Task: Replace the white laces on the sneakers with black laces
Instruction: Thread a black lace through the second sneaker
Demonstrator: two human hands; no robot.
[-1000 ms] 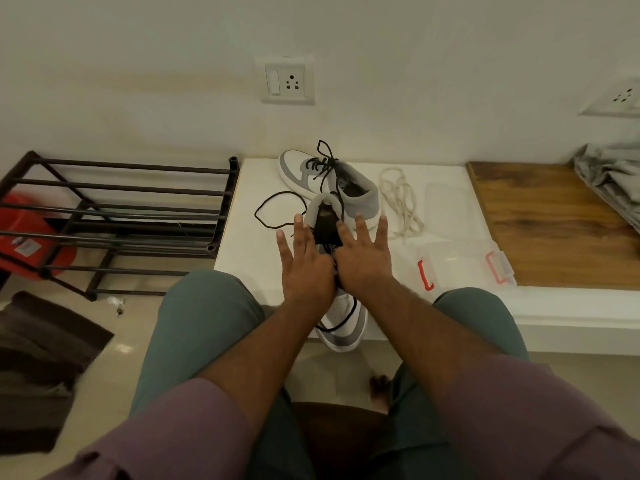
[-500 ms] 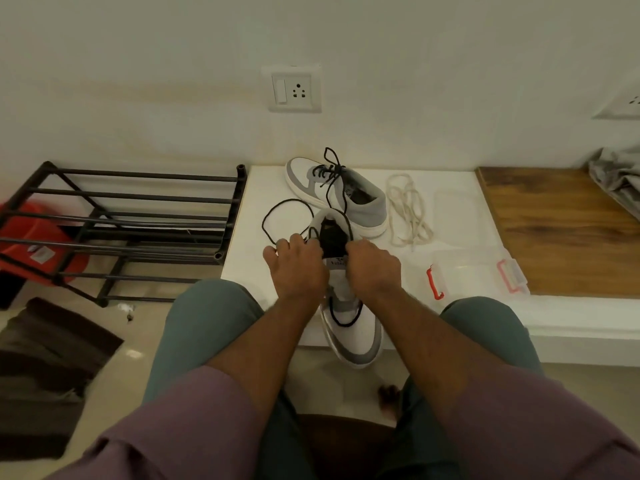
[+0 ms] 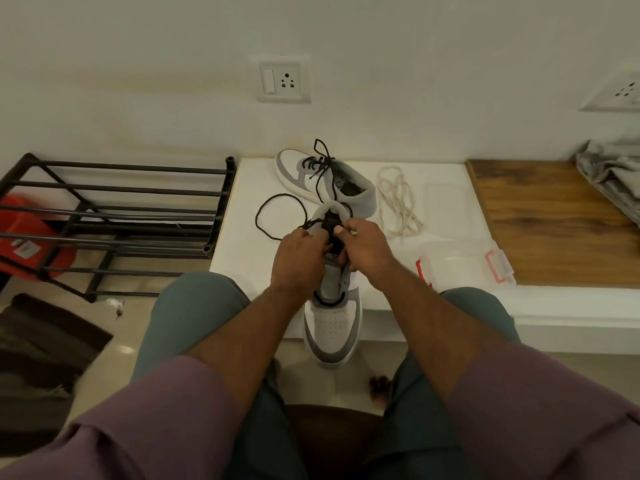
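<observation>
A white and grey sneaker [image 3: 331, 323] lies on the edge of the white ledge [image 3: 242, 244], its toe pointing at me and hanging over the edge. My left hand [image 3: 298, 258] and my right hand [image 3: 363, 245] sit over its eyelets, fingers curled, pinching the black lace [image 3: 273, 216], which loops out to the left. A second sneaker [image 3: 325, 178] with a black lace threaded stands behind it. The removed white laces [image 3: 398, 202] lie in a heap to the right.
A black metal shoe rack [image 3: 114, 216] stands on the left with a red object [image 3: 20, 244] behind it. A clear box with red clips [image 3: 464, 265] sits on the ledge beside a wooden board [image 3: 554, 223]. Grey cloth [image 3: 613, 181] lies far right.
Both hands went from lying flat with spread fingers on the near sneaker to curled fingers pinching the black lace at its upper eyelets. The view tilted down slightly.
</observation>
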